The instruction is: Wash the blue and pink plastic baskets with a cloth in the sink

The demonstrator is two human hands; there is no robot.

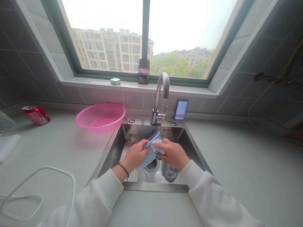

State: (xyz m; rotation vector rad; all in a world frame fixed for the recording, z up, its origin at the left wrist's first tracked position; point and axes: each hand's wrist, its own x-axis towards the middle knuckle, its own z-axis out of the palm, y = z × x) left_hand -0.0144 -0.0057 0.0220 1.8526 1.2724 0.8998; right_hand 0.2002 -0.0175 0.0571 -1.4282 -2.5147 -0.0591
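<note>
Blue basket [147, 160] part-hidden by fingers [143, 143]; phone [181, 109] pixelated; clear object [5, 122] cut by left edge.

"What colour is the large basket [101, 126] at the back edge of the tabletop [236, 151]?"

"Pink, dotted with holes (the small basket [150, 157]: pale blue, likewise dotted)."

"The can [38, 115], towards the back left corner?"

"Red, with pale markings. The cloth [169, 173] is white and grey."

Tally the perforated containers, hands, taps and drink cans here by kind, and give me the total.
Perforated containers: 2 (pink container, blue container)
Hands: 2 (left hand, right hand)
Taps: 1 (chrome tap)
Drink cans: 1 (red can)
Total: 6
</note>
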